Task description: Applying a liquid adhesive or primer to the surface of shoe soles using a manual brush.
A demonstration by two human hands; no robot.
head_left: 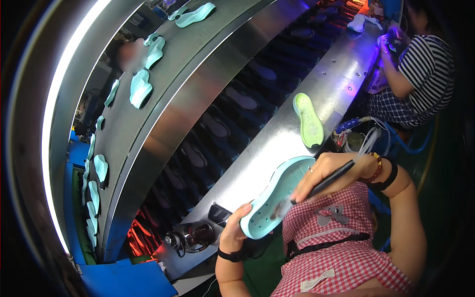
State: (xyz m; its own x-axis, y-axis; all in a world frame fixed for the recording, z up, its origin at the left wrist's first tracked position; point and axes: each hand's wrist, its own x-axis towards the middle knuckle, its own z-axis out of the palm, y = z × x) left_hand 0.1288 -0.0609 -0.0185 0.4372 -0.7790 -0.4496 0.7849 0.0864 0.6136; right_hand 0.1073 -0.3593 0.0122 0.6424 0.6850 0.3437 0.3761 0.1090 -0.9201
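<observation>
Gingham apron (321,267), red and white, sits closest to us. Just beyond it, a pale turquoise shoe midsole (262,218) is held up by the near edge of the metal table (237,185), long axis slanting from lower left to upper right. Left hand (234,226): grip clamped on the midsole's lower-left end, thumb at the rim. Right hand (334,171): grip wrapped pen-style round a black-handled brush (324,184) aimed down-left. Key relation, we judge: brush tip at the hole-dotted inner face, nearer the left-hand end. Hidden: part of the midsole's upper end behind the right hand, left fingers underneath. Bristles blur; we can't confirm contact. Can't tell whether the clear tube (367,143) joins the brush.
</observation>
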